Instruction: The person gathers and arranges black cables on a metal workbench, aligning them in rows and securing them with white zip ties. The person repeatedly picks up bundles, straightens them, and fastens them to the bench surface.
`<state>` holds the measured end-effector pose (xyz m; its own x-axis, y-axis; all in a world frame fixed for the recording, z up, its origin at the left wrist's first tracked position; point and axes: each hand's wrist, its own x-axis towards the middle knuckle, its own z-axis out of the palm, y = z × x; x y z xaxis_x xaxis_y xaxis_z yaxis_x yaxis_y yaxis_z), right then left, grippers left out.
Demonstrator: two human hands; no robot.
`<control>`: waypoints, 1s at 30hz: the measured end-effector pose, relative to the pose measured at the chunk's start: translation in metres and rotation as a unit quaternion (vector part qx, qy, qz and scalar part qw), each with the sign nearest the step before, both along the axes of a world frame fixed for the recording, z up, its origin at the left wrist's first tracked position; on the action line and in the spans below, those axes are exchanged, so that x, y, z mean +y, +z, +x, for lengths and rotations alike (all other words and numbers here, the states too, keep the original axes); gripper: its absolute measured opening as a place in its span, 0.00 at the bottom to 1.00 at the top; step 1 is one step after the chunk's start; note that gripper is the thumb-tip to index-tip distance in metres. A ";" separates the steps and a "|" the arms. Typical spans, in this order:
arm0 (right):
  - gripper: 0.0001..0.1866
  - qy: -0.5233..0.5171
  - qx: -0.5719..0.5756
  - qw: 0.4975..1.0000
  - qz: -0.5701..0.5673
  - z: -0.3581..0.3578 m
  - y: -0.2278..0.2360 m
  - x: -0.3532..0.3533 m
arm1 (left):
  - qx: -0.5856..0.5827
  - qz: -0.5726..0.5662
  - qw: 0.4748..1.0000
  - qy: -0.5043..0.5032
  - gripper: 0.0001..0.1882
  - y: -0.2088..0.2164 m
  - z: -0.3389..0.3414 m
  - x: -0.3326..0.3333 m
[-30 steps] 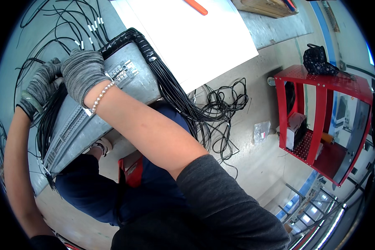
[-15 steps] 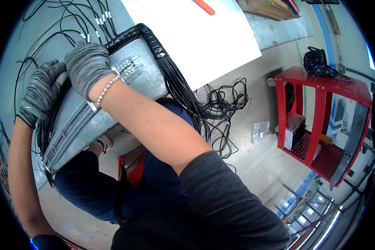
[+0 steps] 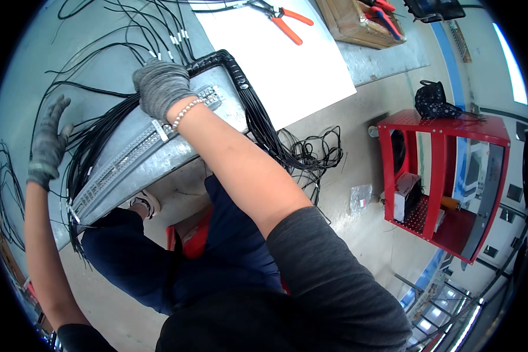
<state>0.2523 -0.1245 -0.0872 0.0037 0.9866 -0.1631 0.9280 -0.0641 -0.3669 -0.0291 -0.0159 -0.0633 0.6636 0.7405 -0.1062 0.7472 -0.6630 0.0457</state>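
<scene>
Holding black cables [image 3: 108,120] at the edge of a metal panel [image 3: 233,114] in a curled right hand [image 3: 163,89], with the left hand [image 3: 48,144] wide and empty beside them. Wrapped in black tape [image 3: 236,68] around one corner already; still loose at the ends, so probably not finished.

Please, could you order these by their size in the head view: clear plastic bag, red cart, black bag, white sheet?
1. Red cart and white sheet: too alike to rank.
2. Black bag, on the cart.
3. Clear plastic bag, on the floor.
</scene>
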 end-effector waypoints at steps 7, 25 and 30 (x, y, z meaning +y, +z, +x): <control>0.12 -0.040 0.018 0.999 0.025 -0.005 0.001 -0.009 | -0.317 -0.101 0.937 0.103 0.22 0.017 -0.050 -0.102; 0.16 -0.071 0.052 0.996 0.027 -0.021 0.002 -0.003 | -0.416 0.124 0.832 0.345 0.11 -0.034 -0.144 -0.160; 0.16 -0.103 0.065 0.993 0.007 -0.019 0.000 -0.006 | -0.264 0.050 0.923 0.275 0.32 -0.021 -0.146 -0.182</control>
